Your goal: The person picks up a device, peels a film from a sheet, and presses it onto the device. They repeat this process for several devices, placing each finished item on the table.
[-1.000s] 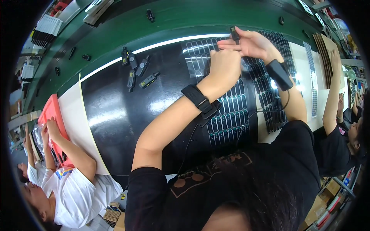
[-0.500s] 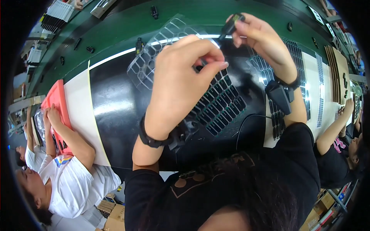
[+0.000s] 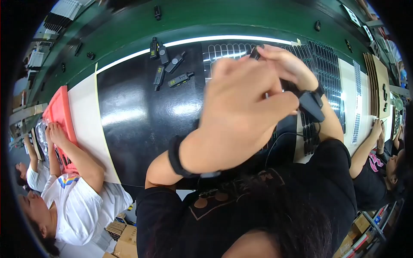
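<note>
tray [image 3: 66, 111]: red, smooth-sided, far l
mat [image 3: 124, 146]: glossy blk, under 5 oblong blk devices [image 3: 159, 75]
l hand [image 3: 247, 101]: raised over mat, back up, blurred; thumb + finger nearly together, can't tell if gripping
held device [image 3: 255, 53]: small, blk, partly hidden, beyond l hand
r hand [image 3: 289, 64]: reached fwd, thumb + fingers clamped on held device

I see a black shirt [image 3: 195, 232], short sleeves [image 3: 160, 202], tan-outlined print [image 3: 220, 197] of round shapes across it. Dark hair [image 3: 297, 215] falls over the shirt; beyond its left cuff, a black strap [image 3: 174, 157]; beyond its right, a blocky dark box [image 3: 311, 106], thin cable [image 3: 286, 134] nearby.
</note>
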`<state>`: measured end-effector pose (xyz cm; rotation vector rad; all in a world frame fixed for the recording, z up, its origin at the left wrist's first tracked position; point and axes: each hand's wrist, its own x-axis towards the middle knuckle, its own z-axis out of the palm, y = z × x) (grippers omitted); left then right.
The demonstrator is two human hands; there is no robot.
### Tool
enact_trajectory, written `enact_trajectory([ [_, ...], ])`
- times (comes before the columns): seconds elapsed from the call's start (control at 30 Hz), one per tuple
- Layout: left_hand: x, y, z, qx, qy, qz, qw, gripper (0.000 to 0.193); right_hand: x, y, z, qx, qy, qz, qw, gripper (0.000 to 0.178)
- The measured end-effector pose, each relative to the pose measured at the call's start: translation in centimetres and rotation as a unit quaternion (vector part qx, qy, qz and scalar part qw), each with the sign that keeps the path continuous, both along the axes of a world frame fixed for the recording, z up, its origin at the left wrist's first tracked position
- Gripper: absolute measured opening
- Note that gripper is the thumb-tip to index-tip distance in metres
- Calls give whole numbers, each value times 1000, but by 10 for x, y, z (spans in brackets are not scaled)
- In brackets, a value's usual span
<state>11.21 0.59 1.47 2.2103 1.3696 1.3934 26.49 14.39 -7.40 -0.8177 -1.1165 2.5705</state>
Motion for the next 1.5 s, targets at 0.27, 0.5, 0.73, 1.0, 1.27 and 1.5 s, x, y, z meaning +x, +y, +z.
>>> enact_trajectory([
  [0.27, -26, 7, 19, -99, -386, 56, 916, 59, -11, -16, 34, 365, -144, -23, 919, 22],
  [0.5, -41, 5, 9, -176, -548, -15, 817, 62, -37, -55, 79, 522, -6, -161, 838, 29],
  [0.73, -38, 6, 10, -216, -581, -21, 784, 60, -41, -52, 82, 521, -13, -198, 830, 29],
  [1.0, -47, 7, 11, -214, -590, -57, 777, 68, -44, -40, 64, 466, -13, -176, 867, 28],
  [1.27, -51, 10, 2, -190, -572, -36, 797, 71, -45, -66, 83, 515, -51, -148, 843, 28],
  [1.5, -50, 8, 2, -205, -571, -67, 792, 73, -42, -70, 90, 538, -41, -150, 828, 27],
])
